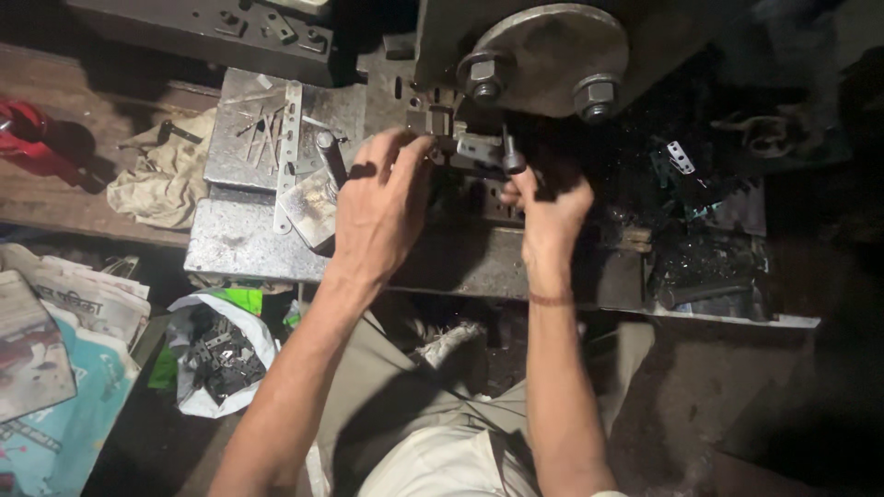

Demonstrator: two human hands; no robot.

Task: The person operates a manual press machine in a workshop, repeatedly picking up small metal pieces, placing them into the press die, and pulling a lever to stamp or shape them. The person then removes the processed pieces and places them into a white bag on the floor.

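While a red tool [32,138] is lying at the far left on the wooden bench beside a crumpled rag [166,175], and newspapers [64,313] and a white bag of small dark metal pieces [216,354] are sitting lower down, the person is working at a press machine in the middle of the view. A flat steel plate [267,166] is carrying a slotted metal strip [289,156] that is running nearly straight away from the person, with a dark cylindrical bar [330,158] leaning next to it.

The left hand [378,207] is reaching over the plate's right edge, its fingers curled and pinching at a small grey metal part [479,147] in the die area under the machine's large round disc [552,51] with its two hex nuts. The right hand [551,207] is coming up from below, fingers closing round the same fitting near a short dark pin [509,156]; how firmly it is gripping I cannot tell in the shadow. The two hands are working close together but not touching.

Judging by this, the step in hand is seating or adjusting the small part in the die; the next move is calling for fine alignment and for fingers clear of the tooling.

The small part is lying with its long axis roughly left to right, tilted slightly downward toward the right, pointing at the pin. Farther right, a dark tray [709,267] is holding black scrap.
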